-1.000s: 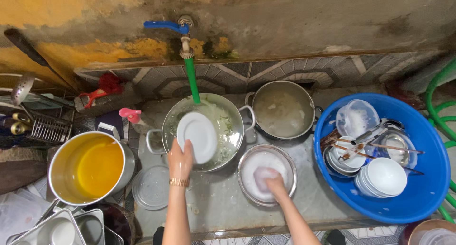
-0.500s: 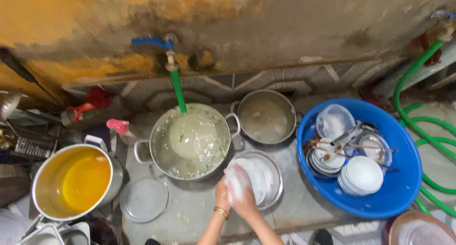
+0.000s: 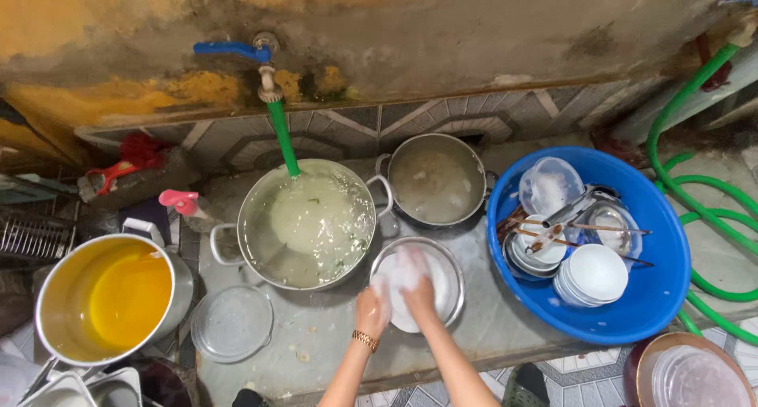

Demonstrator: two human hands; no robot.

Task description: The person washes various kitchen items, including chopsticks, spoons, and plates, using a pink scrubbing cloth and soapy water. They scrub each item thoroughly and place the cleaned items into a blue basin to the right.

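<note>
Over the shallow round steel basin [image 3: 418, 285], both hands now meet on one white round plate [image 3: 407, 292].
Head view: the left hand [image 3: 371, 312], which a second ago held this plate at the big soapy steel pot [image 3: 308, 221], grips its left rim with curled fingers; the right hand [image 3: 418, 296] presses flat on its face, fingers together, rubbing foam.

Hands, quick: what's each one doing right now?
Left hand: gripping the white plate over the metal bowl.
Right hand: on the same plate; grip unclear.
</note>
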